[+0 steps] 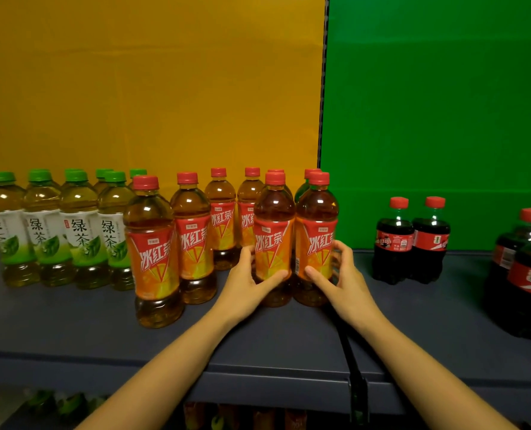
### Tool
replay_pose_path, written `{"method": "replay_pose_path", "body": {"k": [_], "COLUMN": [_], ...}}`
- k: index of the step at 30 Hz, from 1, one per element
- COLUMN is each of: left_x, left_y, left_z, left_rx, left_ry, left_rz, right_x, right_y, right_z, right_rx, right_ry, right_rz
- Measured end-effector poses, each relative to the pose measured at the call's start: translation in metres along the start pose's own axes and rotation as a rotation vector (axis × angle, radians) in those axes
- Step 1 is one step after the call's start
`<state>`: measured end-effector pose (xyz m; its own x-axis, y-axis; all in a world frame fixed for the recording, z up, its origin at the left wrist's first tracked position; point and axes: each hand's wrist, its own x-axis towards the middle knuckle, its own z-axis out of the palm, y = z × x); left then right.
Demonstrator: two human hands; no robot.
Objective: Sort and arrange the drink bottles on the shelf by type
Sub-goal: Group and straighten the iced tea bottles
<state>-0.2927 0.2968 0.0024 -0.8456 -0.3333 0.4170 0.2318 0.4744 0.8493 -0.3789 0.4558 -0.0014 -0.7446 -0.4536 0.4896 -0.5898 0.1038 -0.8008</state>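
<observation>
Shelf (71, 330) before yellow-green backdrop (323, 88)

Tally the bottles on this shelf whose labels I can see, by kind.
Green-capped plastic green tea bottles with white-green labels: 4
Red-capped plastic iced tea bottles with orange labels: 6
Red-capped dark cola bottles with red labels: 4
Total: 14

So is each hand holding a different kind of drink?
No: the left hand and the right hand each hold a red-capped iced tea bottle with the same orange label.
</observation>
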Motion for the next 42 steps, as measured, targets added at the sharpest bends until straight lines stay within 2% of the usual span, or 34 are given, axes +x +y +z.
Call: {"method": "replay_pose_path", "body": {"k": [2, 6, 9, 13, 16, 20, 25, 29, 33, 42], "left_x": [-0.003, -0.003, 0.0, 0.007, 0.016, 0.03, 0.056, 0.071, 0.08, 0.09], "left_y": [0.0, 0.0, -0.006, -0.014, -0.02, -0.023, -0.031, -0.038, -0.047, -0.063], "left_z": [-0.004, -0.023, -0.034, -0.043, -0.054, -0.062, -0.062, -0.059, -0.053, -0.055], "left_rx": [-0.055, -0.04, 0.012, 0.092, 0.099, 0.114, 0.092, 0.091, 0.053, 0.072], "left_ry": [0.017, 0.197, 0.203, 0.218, 0.256, 0.312, 0.366, 0.336, 0.334, 0.442], "left_rz": [-0.035, -0.055, -0.064, -0.077, -0.122, -0.187, -0.274, -0.315, -0.285, -0.264], "right_x": [-0.001, -0.009, -0.019, -0.027, -0.024, -0.009, 0.018, 0.04, 0.048, 0.055], "right_y": [-0.002, -0.024, -0.042, -0.065, -0.075, -0.081, -0.079, -0.068, -0.06, -0.053], "right_z": [-0.002, -0.005, 0.004, 0.034, 0.063, 0.102, 0.139, 0.154, 0.164, 0.18], "right_rx": [-0.095, -0.187, -0.214, -0.212, -0.252, -0.245, -0.166, -0.115, -0.116, -0.063], "right_ry": [0.122, 0.424, 0.35, 0.153, -0.024, -0.178, -0.077, 0.041, 0.117, 0.15], "right_rz": [-0.049, -0.289, -0.41, -0.414, -0.364, -0.172, 0.045, 0.152, 0.177, 0.242]}}
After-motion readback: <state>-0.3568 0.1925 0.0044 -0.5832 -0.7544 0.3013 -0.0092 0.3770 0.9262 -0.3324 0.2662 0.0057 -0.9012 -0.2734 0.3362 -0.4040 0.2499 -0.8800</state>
